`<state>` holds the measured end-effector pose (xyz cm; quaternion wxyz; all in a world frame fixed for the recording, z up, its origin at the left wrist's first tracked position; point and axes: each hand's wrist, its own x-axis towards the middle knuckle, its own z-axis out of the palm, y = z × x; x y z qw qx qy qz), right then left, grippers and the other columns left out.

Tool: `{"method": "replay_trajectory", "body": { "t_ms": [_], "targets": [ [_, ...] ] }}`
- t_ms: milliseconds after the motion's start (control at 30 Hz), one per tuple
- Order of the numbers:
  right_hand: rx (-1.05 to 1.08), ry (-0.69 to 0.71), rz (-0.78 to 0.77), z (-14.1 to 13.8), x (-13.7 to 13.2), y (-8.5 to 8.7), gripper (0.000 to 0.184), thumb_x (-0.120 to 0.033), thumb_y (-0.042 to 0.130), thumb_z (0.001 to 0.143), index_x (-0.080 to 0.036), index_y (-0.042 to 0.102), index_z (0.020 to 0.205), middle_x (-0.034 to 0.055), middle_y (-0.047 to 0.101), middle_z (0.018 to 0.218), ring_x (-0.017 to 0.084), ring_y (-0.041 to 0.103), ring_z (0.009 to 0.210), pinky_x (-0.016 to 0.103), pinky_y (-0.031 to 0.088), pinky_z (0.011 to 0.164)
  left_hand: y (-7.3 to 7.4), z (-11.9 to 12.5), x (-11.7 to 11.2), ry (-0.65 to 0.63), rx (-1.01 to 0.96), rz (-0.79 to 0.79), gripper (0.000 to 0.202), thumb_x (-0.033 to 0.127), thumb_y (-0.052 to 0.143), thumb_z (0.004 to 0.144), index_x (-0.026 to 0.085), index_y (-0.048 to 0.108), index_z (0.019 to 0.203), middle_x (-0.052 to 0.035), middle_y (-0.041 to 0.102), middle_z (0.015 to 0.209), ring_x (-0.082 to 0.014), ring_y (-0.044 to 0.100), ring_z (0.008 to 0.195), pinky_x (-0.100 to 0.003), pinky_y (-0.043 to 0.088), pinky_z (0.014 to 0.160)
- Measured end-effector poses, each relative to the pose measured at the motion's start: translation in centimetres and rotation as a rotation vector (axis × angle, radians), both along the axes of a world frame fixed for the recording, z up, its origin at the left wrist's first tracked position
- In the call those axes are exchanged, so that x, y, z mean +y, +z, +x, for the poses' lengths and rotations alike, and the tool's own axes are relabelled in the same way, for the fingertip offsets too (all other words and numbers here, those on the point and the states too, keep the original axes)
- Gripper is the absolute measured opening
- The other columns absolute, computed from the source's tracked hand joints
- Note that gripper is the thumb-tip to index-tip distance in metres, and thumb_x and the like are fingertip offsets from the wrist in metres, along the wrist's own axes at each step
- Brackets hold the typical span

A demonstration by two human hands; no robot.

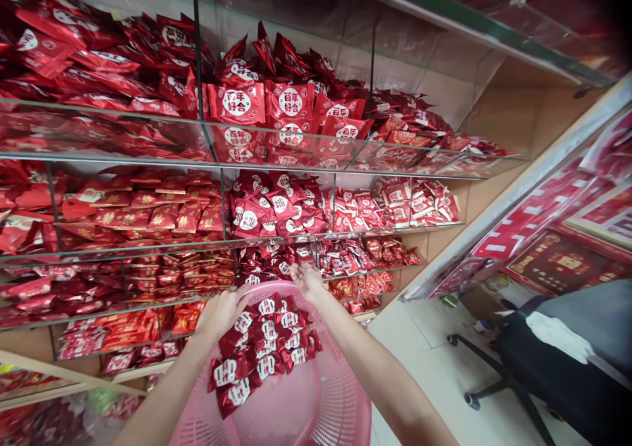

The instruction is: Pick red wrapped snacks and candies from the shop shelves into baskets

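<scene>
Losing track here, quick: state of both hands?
Left hand: on the rim of the pink basket; fingers partly hidden, closure unclear.
Right hand: near that rim, fingers bent; can't tell whether it holds anything.

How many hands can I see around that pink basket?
2: the left hand is at the left of the pink basket's far rim, the right hand at its right. Some fingers may be hidden.

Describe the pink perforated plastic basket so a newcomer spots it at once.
Find the glass shelving stacked with shiny red packets. Low in front, between two bare forearms, is the pink perforated plastic basket. Unlike the straight-edged shelving, it is rounded and pink.
</scene>
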<state>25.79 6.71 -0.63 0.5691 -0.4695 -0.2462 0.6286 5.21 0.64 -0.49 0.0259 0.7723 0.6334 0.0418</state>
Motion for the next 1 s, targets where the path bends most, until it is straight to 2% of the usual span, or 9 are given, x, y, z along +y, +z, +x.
{"method": "replay_trajectory", "body": {
  "t_ms": [100,233,333,467,600,700,800,900,1000],
  "targets": [
    [-0.219,0.039,0.164,1.3,-2.7,0.6,0.006,-0.018,0.040,0.082,-0.020,0.039,0.076,-0.0017,0.055,0.068,0.009,0.053,0.056,0.023,0.045,0.052,0.1,0.1,0.0,0.004,0.008,-0.010,0.048,0.047,0.020,0.087,0.031,0.041,0.127,-0.0078,0.061,0.107,-0.0208,0.063,0.084,-0.030,0.047,0.071],
    [-0.837,0.233,0.575,4.1,-5.2,2.0,0.008,-0.025,0.043,0.080,-0.019,0.043,0.075,-0.0037,0.048,0.065,0.010,0.044,0.057,0.024,0.037,0.055,0.0,0.1,0.0,0.002,0.015,-0.008,0.048,0.048,0.019,0.087,0.032,0.041,0.127,-0.0073,0.063,0.104,-0.0209,0.063,0.082,-0.030,0.047,0.070],
    [-1.043,0.288,0.708,5.7,-6.0,3.1,0.010,-0.026,0.042,0.081,-0.019,0.045,0.075,-0.0018,0.048,0.072,0.011,0.043,0.065,0.025,0.036,0.062,-0.1,0.1,0.0,-0.008,0.009,0.007,0.048,0.048,0.018,0.087,0.032,0.042,0.126,-0.0070,0.063,0.103,-0.0211,0.063,0.082,-0.030,0.047,0.070],
    [-0.865,0.310,0.665,6.3,-6.0,3.8,0.013,-0.029,0.041,0.083,-0.019,0.046,0.077,-0.0011,0.048,0.076,0.011,0.044,0.069,0.024,0.037,0.065,-0.5,-0.1,0.1,-0.008,0.010,0.025,0.049,0.048,0.019,0.087,0.030,0.044,0.125,-0.0077,0.063,0.101,-0.0218,0.063,0.081,-0.030,0.047,0.068],
    [-0.536,0.330,0.450,5.8,-5.9,3.5,0.018,-0.037,0.045,0.081,-0.020,0.046,0.078,-0.0025,0.047,0.073,0.010,0.044,0.065,0.023,0.038,0.060,-0.6,-0.1,0.2,-0.010,0.003,0.027,0.049,0.048,0.019,0.087,0.031,0.043,0.125,-0.0076,0.063,0.101,-0.0220,0.063,0.081,-0.031,0.047,0.069],
    [-0.384,0.360,0.325,5.2,-6.0,3.3,0.020,-0.040,0.050,0.077,-0.020,0.045,0.078,-0.0039,0.046,0.069,0.009,0.043,0.058,0.021,0.037,0.053,-0.5,-0.1,0.2,-0.010,0.005,0.026,0.049,0.049,0.019,0.087,0.031,0.043,0.125,-0.0074,0.063,0.101,-0.0218,0.063,0.082,-0.032,0.047,0.070],
    [-0.354,0.379,0.301,4.9,-6.0,3.3,0.021,-0.040,0.052,0.076,-0.020,0.046,0.077,-0.0045,0.046,0.066,0.009,0.042,0.056,0.021,0.036,0.052,-0.3,0.1,0.1,-0.003,0.001,0.012,0.049,0.049,0.021,0.086,0.030,0.044,0.125,-0.0076,0.063,0.102,-0.0209,0.062,0.084,-0.031,0.047,0.072],
    [-0.419,0.387,0.342,5.0,-5.9,3.3,0.023,-0.040,0.054,0.074,-0.018,0.050,0.075,-0.0037,0.049,0.069,0.009,0.044,0.062,0.022,0.037,0.060,-0.2,0.1,0.1,-0.001,0.016,-0.004,0.048,0.049,0.021,0.087,0.031,0.043,0.125,-0.0076,0.063,0.101,-0.0202,0.063,0.082,-0.030,0.047,0.071],
    [-0.478,0.463,0.362,5.3,-5.9,3.1,0.024,-0.041,0.058,0.072,-0.017,0.054,0.072,-0.0036,0.051,0.070,0.009,0.045,0.067,0.023,0.036,0.068,-0.2,0.1,0.1,-0.012,0.024,0.005,0.049,0.049,0.019,0.087,0.031,0.042,0.126,-0.0074,0.063,0.103,-0.0203,0.063,0.080,-0.031,0.047,0.069]
  ]
}}
